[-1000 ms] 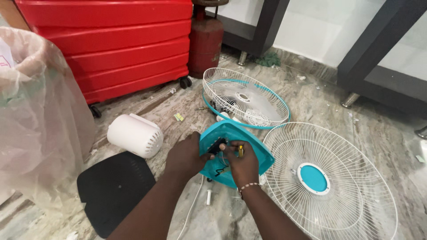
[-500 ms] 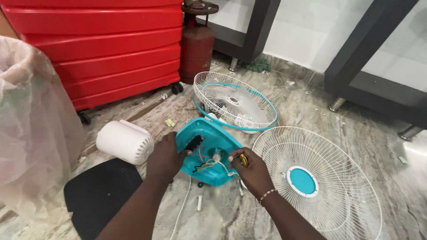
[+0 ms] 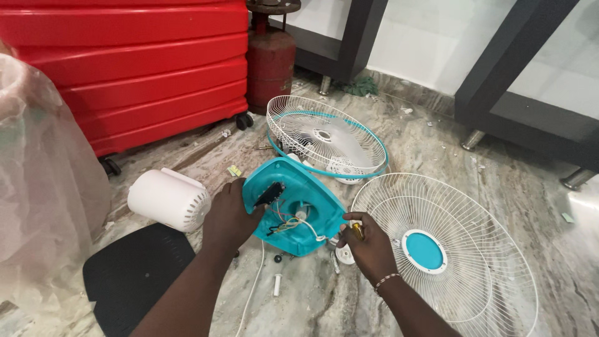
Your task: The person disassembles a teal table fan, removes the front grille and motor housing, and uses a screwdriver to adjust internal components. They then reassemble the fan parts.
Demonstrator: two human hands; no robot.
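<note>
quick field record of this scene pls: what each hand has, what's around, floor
left hand: grips the edge of the teal fan housing, its wires showing
right hand: holds a yellow-handled tool beside the housing
right of hands: white fan grille with teal centre, flat on the floor
behind: second fan grille
left: white motor cover, black pad
back: red suitcase, red gas cylinder
floor: marble, small loose parts

Floor [image 3: 437,143]: grey-veined marble, littered with small scraps.
Front grille [image 3: 452,246]: white wire with a teal hub, lying flat at right.
Rear grille [image 3: 324,140]: white wire with a teal rim, lying behind it.
Motor cover [image 3: 167,200]: white cylinder on its side, left.
Black pad [image 3: 134,274]: flat, near left.
Gas cylinder [image 3: 269,59]: red, upright beside the red case [image 3: 137,68].
Loose screws [image 3: 277,284]: near the white cord [image 3: 253,293].
</note>
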